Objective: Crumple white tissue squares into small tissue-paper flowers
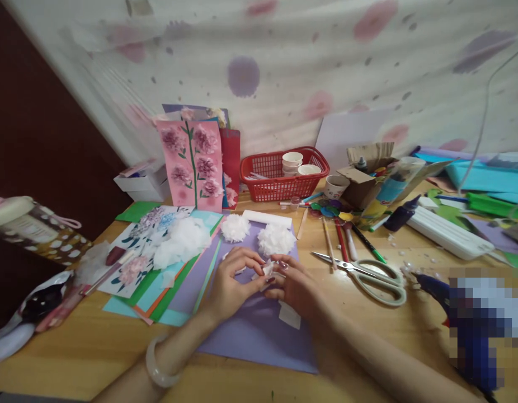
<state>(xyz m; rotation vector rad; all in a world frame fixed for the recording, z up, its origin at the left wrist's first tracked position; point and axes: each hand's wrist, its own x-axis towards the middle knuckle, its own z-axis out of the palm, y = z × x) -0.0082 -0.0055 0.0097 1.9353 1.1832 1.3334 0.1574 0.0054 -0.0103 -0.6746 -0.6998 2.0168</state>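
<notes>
My left hand and my right hand meet over a purple sheet. Between their closed fingertips is a small crumpled piece of white tissue paper, partly hidden by the fingers. Just beyond the hands sit two fluffy white paper flowers on the sheet, the right one larger. A loose white paper square lies under my right hand. More white scraps show beside the left fingers. To the left, a pile of white tissue paper rests on coloured sheets.
Scissors, brushes and a pen lie to the right, with a blue glue gun farther over. Behind are a red basket holding paper cups, a cardboard box and a pink flower picture. A tumbler stands far left.
</notes>
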